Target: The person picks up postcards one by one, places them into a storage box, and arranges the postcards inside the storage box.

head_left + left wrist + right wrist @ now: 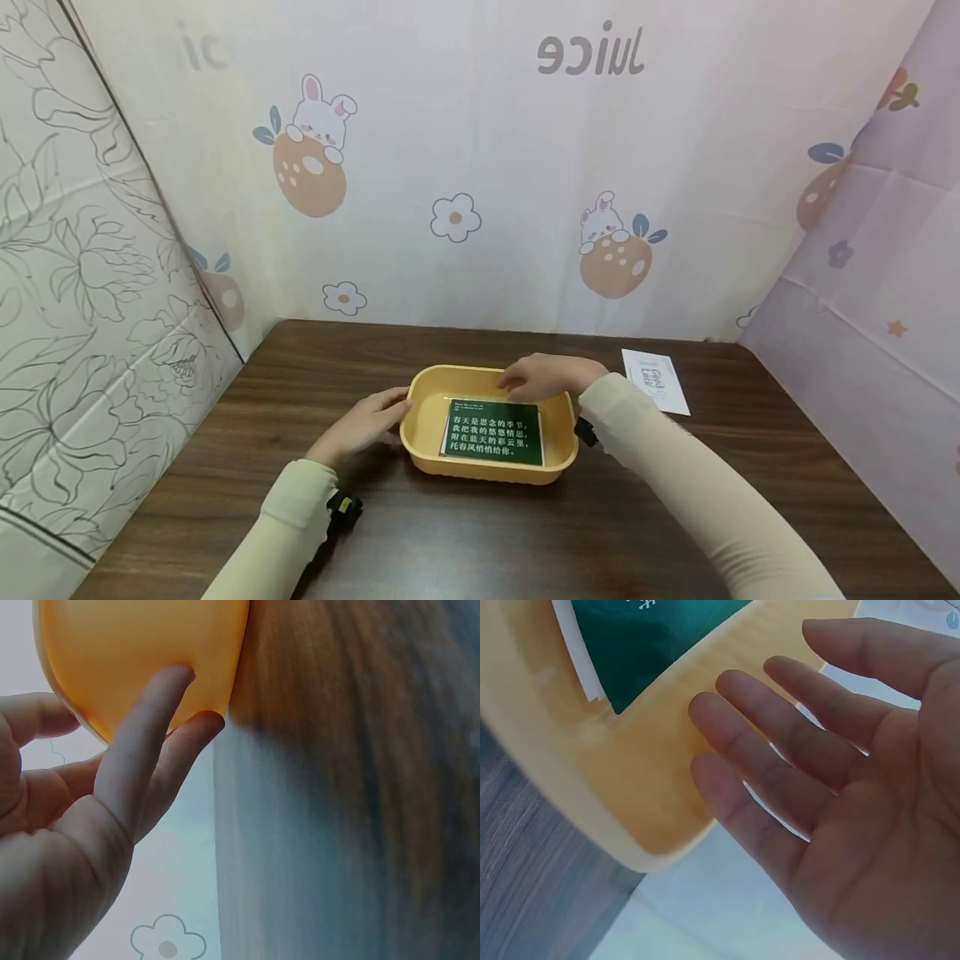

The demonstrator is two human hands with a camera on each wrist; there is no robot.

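Observation:
A yellow plastic basin (491,473) stands on the table. Inside it lies a green card (495,433) with white Chinese text, and the right wrist view shows a white edge (579,652) beside it. My left hand (367,425) is at the basin's left end. Its fingers (146,731) are fairly straight and lie against the outer wall. Over the back right part of the basin hovers my right hand (543,375). Its fingers (750,754) are spread and relaxed, apart from the card, with nothing held.
To the right of the basin, a white card (656,382) with "Good Luck" lettering lies on the dark wooden table (465,542). A printed curtain (480,275) with rabbits and flowers hangs behind the table's back edge. More patterned cloth hangs at both sides.

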